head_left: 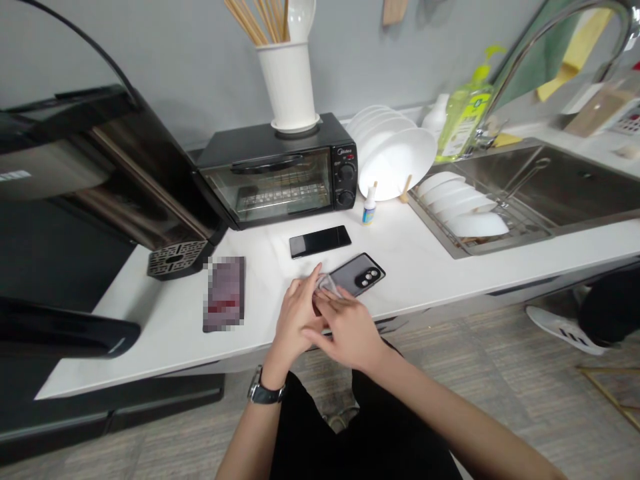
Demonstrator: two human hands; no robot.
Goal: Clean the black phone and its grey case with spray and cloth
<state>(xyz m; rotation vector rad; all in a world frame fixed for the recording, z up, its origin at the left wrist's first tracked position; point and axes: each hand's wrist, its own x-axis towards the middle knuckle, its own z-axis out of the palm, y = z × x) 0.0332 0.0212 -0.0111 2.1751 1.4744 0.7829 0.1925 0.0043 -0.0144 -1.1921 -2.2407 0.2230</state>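
Note:
A dark phone (pixel 357 273) lies face down on the white counter (pixel 415 267), its camera lenses to the right. My left hand (pixel 295 320) and my right hand (pixel 347 327) meet at the phone's near left end, fingers pinching a small clear film or wipe (pixel 327 283) against it. A second black phone (pixel 320 241) lies screen up just behind. A blurred dark rectangular item (pixel 225 294) lies to the left of my hands. I wear a watch on the left wrist.
A black toaster oven (pixel 280 170) with a white utensil holder (pixel 289 83) stands at the back. A small white bottle (pixel 369 205), stacked white plates (pixel 395 157), a sink (pixel 550 180) with dishes and green soap (pixel 463 120) are to the right. A black appliance (pixel 100 173) is on the left. Another person's shoe (pixel 565 328) is on the floor.

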